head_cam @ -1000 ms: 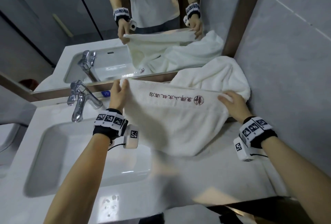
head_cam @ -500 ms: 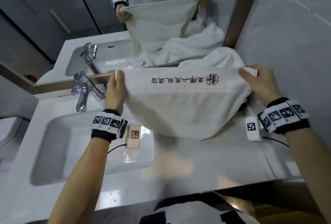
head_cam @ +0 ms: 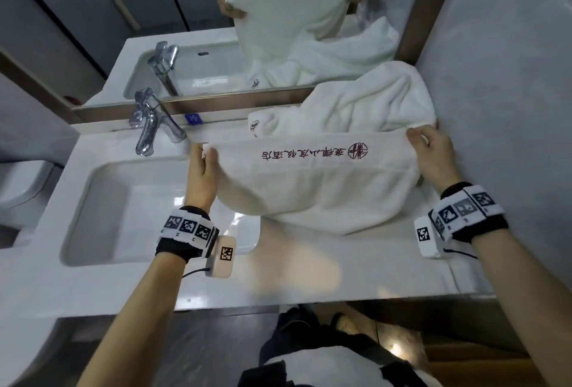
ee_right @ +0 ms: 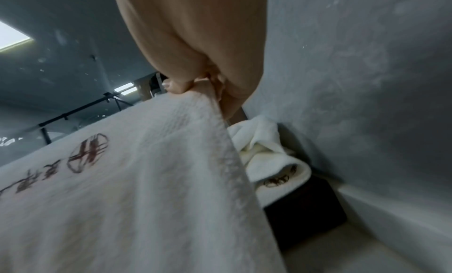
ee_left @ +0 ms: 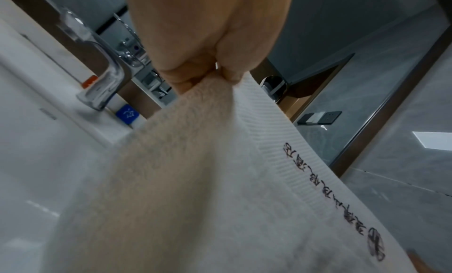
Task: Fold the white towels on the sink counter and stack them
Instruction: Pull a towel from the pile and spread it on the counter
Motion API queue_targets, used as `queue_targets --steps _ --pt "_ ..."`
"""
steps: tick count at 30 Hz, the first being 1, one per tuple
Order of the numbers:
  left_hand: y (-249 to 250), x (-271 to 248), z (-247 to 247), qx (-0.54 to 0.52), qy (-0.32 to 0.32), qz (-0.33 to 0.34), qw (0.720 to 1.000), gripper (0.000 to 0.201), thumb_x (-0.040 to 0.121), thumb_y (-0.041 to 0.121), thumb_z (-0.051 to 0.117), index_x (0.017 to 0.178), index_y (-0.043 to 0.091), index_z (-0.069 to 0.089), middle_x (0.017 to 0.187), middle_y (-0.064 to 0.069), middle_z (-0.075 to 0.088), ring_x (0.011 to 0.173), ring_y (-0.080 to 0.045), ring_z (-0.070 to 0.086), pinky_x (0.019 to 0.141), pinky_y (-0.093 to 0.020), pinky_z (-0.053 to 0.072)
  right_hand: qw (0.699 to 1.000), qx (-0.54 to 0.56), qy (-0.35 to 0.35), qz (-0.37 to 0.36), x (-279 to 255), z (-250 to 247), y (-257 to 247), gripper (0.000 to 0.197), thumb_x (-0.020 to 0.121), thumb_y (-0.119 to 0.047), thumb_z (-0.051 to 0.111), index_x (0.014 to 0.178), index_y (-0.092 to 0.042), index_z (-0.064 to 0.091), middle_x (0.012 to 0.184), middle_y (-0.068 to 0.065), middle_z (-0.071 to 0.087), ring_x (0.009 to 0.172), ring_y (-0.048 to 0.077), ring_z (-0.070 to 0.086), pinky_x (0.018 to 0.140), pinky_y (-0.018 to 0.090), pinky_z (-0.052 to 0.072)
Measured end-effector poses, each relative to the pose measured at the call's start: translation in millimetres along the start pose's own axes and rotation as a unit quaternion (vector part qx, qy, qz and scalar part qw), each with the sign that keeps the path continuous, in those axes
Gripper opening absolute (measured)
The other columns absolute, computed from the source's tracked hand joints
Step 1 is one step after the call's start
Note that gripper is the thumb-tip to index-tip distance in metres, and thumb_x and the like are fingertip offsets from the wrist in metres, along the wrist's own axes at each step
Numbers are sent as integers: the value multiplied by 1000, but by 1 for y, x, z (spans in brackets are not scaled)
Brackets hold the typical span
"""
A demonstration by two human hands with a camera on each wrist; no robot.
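Note:
A white towel (head_cam: 312, 188) with dark red characters and a round logo hangs stretched between my two hands above the counter. My left hand (head_cam: 204, 154) pinches its left top corner, seen close in the left wrist view (ee_left: 215, 74). My right hand (head_cam: 421, 142) pinches the right top corner, also shown in the right wrist view (ee_right: 203, 87). The towel's lower edge sags onto the counter (head_cam: 309, 269). Behind it a second white towel (head_cam: 365, 104) lies crumpled in the back right corner, its logo visible (ee_right: 276, 180).
The sink basin (head_cam: 102, 219) and chrome faucet (head_cam: 148, 126) lie to the left. A mirror (head_cam: 154, 24) runs along the back. A grey tiled wall (head_cam: 501, 76) closes the right side. A dark box (ee_right: 305, 211) sits under the crumpled towel.
Both hands lifted the towel off the pile and pulled its top edge taut, then lowered it slightly toward the counter; the right hand moved further right.

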State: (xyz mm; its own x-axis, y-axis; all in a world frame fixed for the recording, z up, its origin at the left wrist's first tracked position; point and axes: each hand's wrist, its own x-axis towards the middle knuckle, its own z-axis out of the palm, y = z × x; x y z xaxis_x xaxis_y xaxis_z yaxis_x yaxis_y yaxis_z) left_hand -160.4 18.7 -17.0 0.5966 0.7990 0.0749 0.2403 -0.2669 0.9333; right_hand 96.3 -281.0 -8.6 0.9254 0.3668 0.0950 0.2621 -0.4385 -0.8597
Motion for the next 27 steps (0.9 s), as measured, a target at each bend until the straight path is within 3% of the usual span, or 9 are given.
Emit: queue_targets --steps 5,11,14,17,19,21,23,25,27 --pt "15 -32 9 -16 76 3 997 12 101 25 31 102 18 42 78 1 39 77 -19 38 69 -38 34 999 -5 53 -8 -9 0 -5 21 98 -22 44 87 -7 54 84 9 53 79 16 45 59 22 26" --pt "79 -49 -9 -28 169 79 982 12 101 24 29 98 16 37 82 6 43 73 -12 42 70 -29 36 984 16 109 -137 -1 -37 -61 35 95 -27 45 91 4 60 82 5 53 76 13 44 67 24 30" --pt "109 -55 -23 5 182 120 976 13 101 26 30 90 26 38 84 1 44 78 -15 42 71 -30 37 971 22 140 -191 1 -62 -88 42 94 -34 45 92 4 62 81 2 55 75 6 44 68 21 32" --pt "124 -57 -30 -1 179 131 975 19 99 27 33 83 35 39 77 14 42 67 -1 41 63 -17 37 972 6 139 -187 6 -80 -100 46 91 -43 46 92 -1 64 66 -18 51 63 -1 42 66 18 31" --pt "121 -52 -31 -7 149 112 982 21 99 27 35 79 34 40 71 14 41 57 5 40 54 -12 36 980 -17 101 -170 11 -87 -97 48 88 -47 47 94 -4 67 60 -28 53 61 -8 47 65 14 32" --pt "106 -43 -28 -4 95 55 994 24 98 22 38 75 31 40 66 9 40 48 5 41 44 -10 35 988 -46 49 -142 17 -84 -84 45 88 -45 51 95 -3 68 72 -16 65 65 -9 49 61 12 31" --pt "80 -33 -19 21 31 -17 999 22 97 18 39 77 25 42 67 3 42 50 -1 46 42 -13 39 991 -92 -8 -95 22 -70 -65 40 91 -38 55 96 0 67 88 16 66 84 14 57 63 17 30" --pt "48 -26 -6 75 -20 -79 994 12 97 18 40 87 14 44 77 -4 47 68 -16 50 55 -24 44 991 -114 -57 -33 22 -49 -42 38 92 -35 56 100 1 67 101 22 65 101 29 58 71 24 34" --pt "15 -19 9 111 -45 -123 985 12 99 20 38 96 10 42 86 -10 48 82 -21 48 68 -32 41 990 -111 -82 9 23 -25 -18 38 93 -32 55 104 3 66 113 22 65 109 32 57 79 27 37"
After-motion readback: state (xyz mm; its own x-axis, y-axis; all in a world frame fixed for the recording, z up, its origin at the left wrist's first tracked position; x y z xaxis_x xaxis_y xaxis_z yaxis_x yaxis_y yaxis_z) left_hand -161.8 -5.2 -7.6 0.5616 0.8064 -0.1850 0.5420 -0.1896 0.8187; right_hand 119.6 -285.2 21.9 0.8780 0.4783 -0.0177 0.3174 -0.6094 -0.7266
